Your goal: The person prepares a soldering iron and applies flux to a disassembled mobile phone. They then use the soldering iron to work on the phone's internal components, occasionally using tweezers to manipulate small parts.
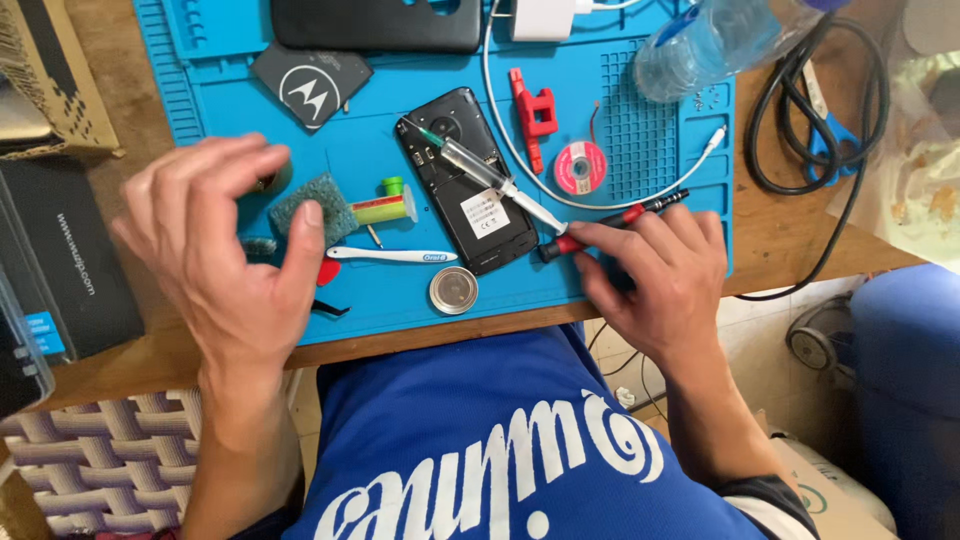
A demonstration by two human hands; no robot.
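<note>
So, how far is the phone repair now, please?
Done: the black phone lies open, back cover off, with a clear syringe resting across it. In hand: the right hand grips a red-and-black screwdriver; the left hand hovers open. Left: the black back cover lies apart, not refitted.

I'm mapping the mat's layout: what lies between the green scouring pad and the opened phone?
In the head view, a small green-capped tube lies between the pad and the phone.
</note>
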